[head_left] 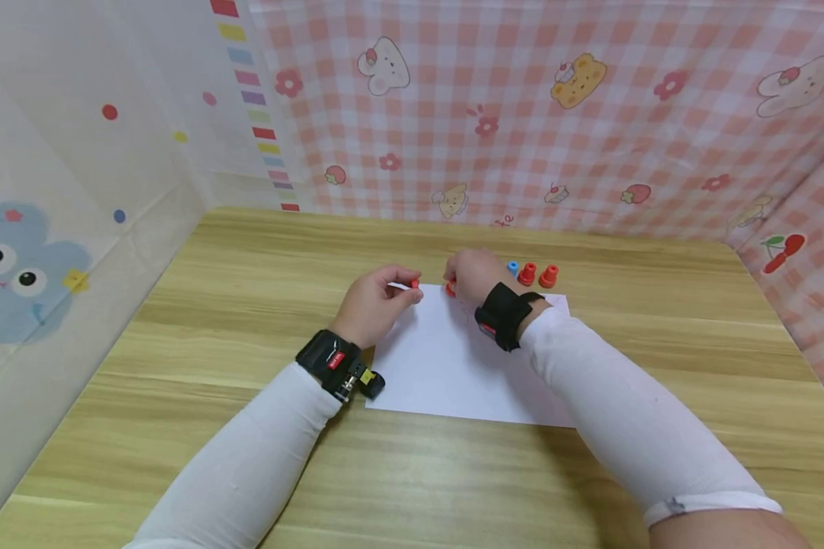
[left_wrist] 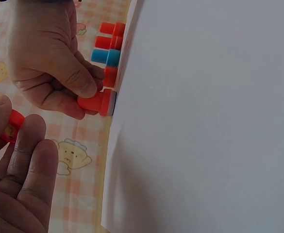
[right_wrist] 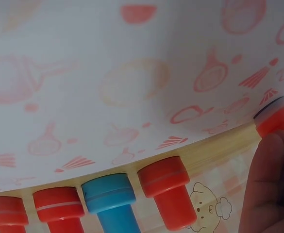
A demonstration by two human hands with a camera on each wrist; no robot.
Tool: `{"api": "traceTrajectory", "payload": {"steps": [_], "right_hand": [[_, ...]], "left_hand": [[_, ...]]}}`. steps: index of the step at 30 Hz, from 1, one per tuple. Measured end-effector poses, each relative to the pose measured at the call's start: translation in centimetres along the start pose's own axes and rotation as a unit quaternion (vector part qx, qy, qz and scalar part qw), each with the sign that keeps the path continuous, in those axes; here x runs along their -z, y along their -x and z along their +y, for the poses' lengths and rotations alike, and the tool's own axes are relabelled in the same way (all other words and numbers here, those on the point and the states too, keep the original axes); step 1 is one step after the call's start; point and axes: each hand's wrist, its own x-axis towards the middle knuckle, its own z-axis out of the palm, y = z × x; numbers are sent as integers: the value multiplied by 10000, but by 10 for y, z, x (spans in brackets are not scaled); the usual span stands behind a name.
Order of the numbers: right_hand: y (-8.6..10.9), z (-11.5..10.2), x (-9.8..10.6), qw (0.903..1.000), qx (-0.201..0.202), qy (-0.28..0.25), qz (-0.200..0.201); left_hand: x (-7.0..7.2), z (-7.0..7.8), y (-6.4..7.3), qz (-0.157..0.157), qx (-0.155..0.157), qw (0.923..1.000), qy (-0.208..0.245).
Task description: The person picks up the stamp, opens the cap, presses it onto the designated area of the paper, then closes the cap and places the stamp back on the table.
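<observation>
My left hand (head_left: 374,305) pinches a small red stamp cap (left_wrist: 14,125) between thumb and fingertips, by the paper's far left corner. With my right hand (head_left: 479,276) I grip a red toy stamp (left_wrist: 95,103) by its handle, its pale end down at the far edge of the white paper (head_left: 453,366). Whether that end presses on the paper cannot be told. Beside it stands a row of stamps: a red stamp (right_wrist: 166,189), a blue stamp (right_wrist: 110,199) and two more red ones. Red racket and shuttlecock prints (right_wrist: 209,77) show on the paper.
The paper lies flat on a wood-grain table (head_left: 412,480). A pink checked curtain (head_left: 419,114) hangs behind the table, and a pale cartoon-printed sheet (head_left: 75,191) covers the left side.
</observation>
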Motion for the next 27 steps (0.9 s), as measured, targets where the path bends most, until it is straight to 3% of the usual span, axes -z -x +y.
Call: {"api": "traceTrajectory", "payload": {"steps": [15,22,27], "right_hand": [[2,0,0,9984,-285,-497,-14],[3,3,2,9991,-83,-427,-20],[16,9,17,9927,-152,-1172,249]], "left_hand": [[0,0,0,-46,-36,10000,2],[0,-1,1,-132,-54,9999,3],[-1,-1,1,-140,-148,9998,-27]]}}
